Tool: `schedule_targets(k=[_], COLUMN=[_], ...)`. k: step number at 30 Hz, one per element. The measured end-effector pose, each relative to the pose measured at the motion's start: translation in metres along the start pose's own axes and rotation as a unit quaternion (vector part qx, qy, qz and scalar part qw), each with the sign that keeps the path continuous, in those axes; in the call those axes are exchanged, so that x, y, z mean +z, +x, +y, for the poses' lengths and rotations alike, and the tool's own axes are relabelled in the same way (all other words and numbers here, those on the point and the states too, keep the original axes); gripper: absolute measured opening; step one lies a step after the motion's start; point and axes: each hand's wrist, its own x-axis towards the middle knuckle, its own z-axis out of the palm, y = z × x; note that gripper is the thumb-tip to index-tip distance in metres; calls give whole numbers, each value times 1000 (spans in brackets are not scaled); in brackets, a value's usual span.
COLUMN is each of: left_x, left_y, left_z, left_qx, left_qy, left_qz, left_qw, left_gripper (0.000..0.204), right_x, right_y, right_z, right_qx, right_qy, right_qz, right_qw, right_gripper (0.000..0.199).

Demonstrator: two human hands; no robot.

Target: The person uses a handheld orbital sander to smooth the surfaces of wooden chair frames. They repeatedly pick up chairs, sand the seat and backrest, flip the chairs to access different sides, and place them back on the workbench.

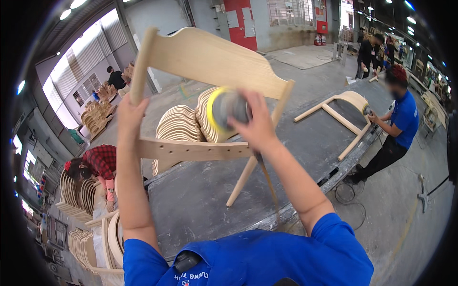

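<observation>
A pale wooden chair-back frame (210,59) is held up before me, with a wide curved top board, two round posts and a lower rail (191,150) with a row of small holes. My left hand (132,114) is closed around its left post. My right hand (257,121) grips a round power sander (231,112), blurred by motion, with a yellow-edged disc. The sander is between the top board and the lower rail; whether its disc touches wood I cannot tell. A cord or hose (269,186) hangs below my right hand.
Stacks of curved wooden parts (179,125) sit behind the frame, at the edge of the dark worktable (205,205). To the right, a co-worker in blue (403,114) works on another chair frame (344,117). At left, a person in red plaid (99,164) bends over stacked wooden parts (78,193).
</observation>
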Motion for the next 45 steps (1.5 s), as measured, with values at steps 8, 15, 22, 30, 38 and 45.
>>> schedule_targets(k=[8,15,22,30,38,45], left_x=[0,-2,-8,-4,0,-9], left_y=[-8,-12,-16,-16,-15,-19], left_z=[13,11,13,14,5,1], left_qx=[68,38,41,40,73,74], left_qy=[38,-38,-50,-67,-56,-54], left_qz=[2,-9,-27,-32,-29,-35], left_qw=[997,999,998,996,995,995], left_gripper=[34,32,34,35,31,31], right_x=[45,64,63,71,74,63], right_y=[114,109,99,99,94,86], right_z=[-1,-20,-23,-30,-32,-25], right_qx=[60,-35,47,19,-12,65], right_qy=[-124,-70,-72,-56,-40,-119], right_qz=[179,228,220,224,221,237], right_qw=[974,970,972,973,974,962], right_gripper=[69,69,69,69,69,69])
